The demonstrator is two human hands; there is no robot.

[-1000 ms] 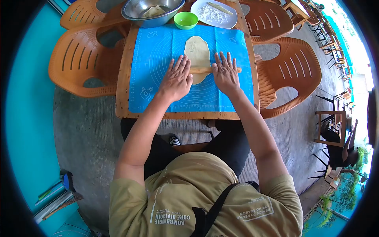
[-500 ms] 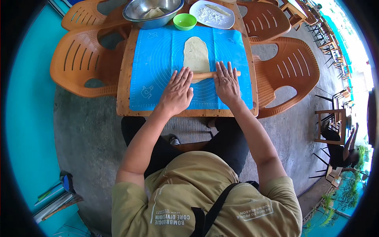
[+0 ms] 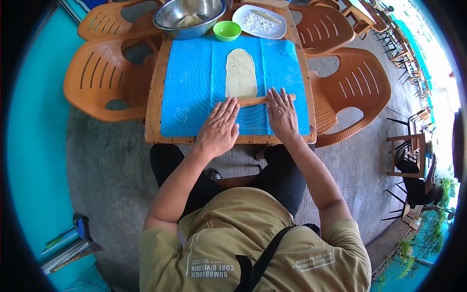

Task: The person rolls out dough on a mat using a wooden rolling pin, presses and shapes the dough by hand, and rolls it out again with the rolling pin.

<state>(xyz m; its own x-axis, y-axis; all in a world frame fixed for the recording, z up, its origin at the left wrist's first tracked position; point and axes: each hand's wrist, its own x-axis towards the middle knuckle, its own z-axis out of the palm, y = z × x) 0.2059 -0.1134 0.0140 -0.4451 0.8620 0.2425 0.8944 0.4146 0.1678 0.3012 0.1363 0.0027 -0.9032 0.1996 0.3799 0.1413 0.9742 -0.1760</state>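
Observation:
A flattened oblong of dough (image 3: 241,75) lies lengthwise on the blue baking mat (image 3: 187,87). Across its near end rests a wooden rolling pin (image 3: 254,101), tilted slightly up to the right. My left hand (image 3: 221,124) lies flat over the pin's left end, fingers stretched out, and covers that end. Over the right part of the pin is my right hand (image 3: 282,114), also flat with extended fingers; the pin's tip sticks out just past it. Neither hand is wrapped round the pin.
Behind the mat stand a metal bowl (image 3: 182,31) with dough in it, a green bowl (image 3: 227,31) and a white plate (image 3: 272,30) with white powder and a strip of dough. Orange chairs (image 3: 107,73) flank the wooden table (image 3: 154,124). Another person (image 3: 421,187) is far right.
The rolling pin has come toward me, from on the dough to its near edge, with both hands flat on it. More of the dough's near end shows now.

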